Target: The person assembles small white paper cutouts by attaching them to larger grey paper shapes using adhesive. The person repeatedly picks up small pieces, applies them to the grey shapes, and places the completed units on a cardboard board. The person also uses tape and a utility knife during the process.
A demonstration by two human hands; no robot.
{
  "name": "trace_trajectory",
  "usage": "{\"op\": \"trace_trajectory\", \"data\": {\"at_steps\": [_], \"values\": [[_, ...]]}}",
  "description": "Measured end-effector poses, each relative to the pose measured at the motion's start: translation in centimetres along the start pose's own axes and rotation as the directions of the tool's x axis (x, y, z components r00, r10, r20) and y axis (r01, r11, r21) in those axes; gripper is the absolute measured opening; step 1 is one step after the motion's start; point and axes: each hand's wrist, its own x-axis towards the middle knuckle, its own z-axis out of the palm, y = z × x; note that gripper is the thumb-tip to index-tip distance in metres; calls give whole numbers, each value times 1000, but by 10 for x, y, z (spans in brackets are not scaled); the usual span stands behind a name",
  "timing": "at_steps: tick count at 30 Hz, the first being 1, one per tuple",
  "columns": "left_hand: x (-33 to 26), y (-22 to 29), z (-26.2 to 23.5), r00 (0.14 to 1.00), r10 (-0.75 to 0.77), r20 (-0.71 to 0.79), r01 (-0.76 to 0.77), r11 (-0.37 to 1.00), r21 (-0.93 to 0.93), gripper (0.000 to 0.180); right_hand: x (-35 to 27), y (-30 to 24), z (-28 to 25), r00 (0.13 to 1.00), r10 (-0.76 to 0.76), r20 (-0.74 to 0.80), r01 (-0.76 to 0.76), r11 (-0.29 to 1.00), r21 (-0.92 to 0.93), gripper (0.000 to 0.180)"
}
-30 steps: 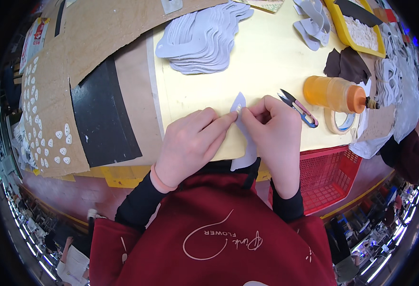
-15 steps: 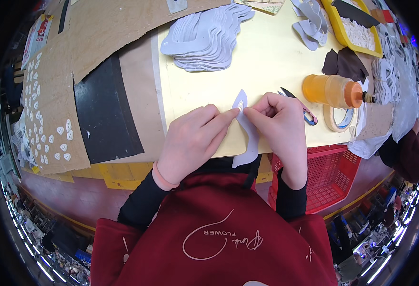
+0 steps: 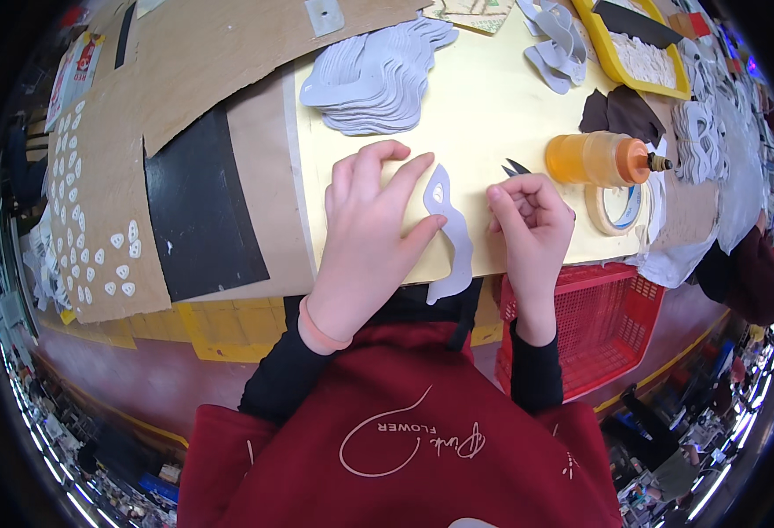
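A wavy, light-grey cut piece (image 3: 459, 251) lies on the pale yellow sheet, its lower end reaching past the table's front edge. Near its pointed far end sits a small white rounded patch (image 3: 438, 193). My left hand (image 3: 365, 216) is spread open at the piece's left side, the thumb tip touching its edge just below the patch. Off to the right, apart from the piece, my right hand (image 3: 535, 220) has curled fingers and a thumb pressed against the forefinger; whatever is pinched there, if anything, is too small to tell. Behind it, dark scissors (image 3: 514, 167) are partly hidden.
Stacked grey pieces (image 3: 369, 84) stand at the back. Small white patches (image 3: 75, 211) lie in rows on cardboard at left. On the right are an orange bottle (image 3: 594, 158), a tape roll (image 3: 616, 211), dark scraps (image 3: 623, 116) and a yellow tray (image 3: 682, 84). Below hangs a red basket (image 3: 598, 321).
Both hands were together at the white patch. My right hand has pulled away to the right, and my left fingers have lifted and spread, leaving the thumb at the piece's edge.
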Motion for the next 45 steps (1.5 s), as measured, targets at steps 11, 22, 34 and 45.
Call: {"op": "trace_trajectory", "data": {"at_steps": [11,22,34,45], "values": [[21,-3,-9,970,-71,233,102,987,-124,47,-19,-2,6,987,-146,65,160,935,-318,30],[53,-8,-27,837,273,474,-340,939,60,42,-15,-1,6,981,-161,104,188,912,-365,29],[55,-14,-21,880,308,361,-333,943,9,14,-13,1,5,981,-170,91,191,922,-335,25],[28,-15,-43,920,238,312,-200,968,-152,15,-18,-10,11,938,-233,256,309,897,-315,24]]}}
